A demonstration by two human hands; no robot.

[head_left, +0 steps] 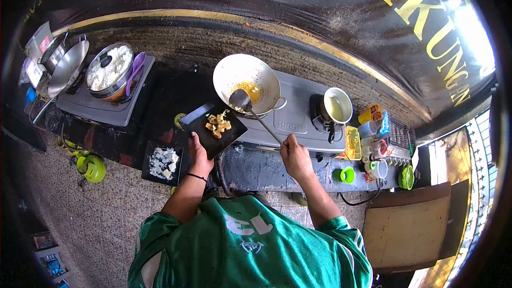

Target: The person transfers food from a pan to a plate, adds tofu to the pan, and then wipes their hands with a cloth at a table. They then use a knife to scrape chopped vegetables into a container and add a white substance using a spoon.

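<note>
My left hand (198,154) grips the near-left edge of a black square plate (198,137), tilted beside the wok. Browned chunks of food (218,124) lie in the middle of the plate. In my right hand (296,156) is the long handle of a metal wok spatula (240,100). Its blade rests inside the wok (224,72), over yellowish oily residue and small bits. A second black plate (146,168), with white and dark-edged pieces on it, sits to the left of my left hand.
On the left stove stand a glass-lidded pot of rice (111,69) and a purple spoon (137,67); a steel pan (69,69) leans nearby. At right, a saucepan of liquid (337,105) sits on a burner, near cups, a yellow container (352,143) and a green cup (347,175). A green gas cylinder (92,168) stands on the floor.
</note>
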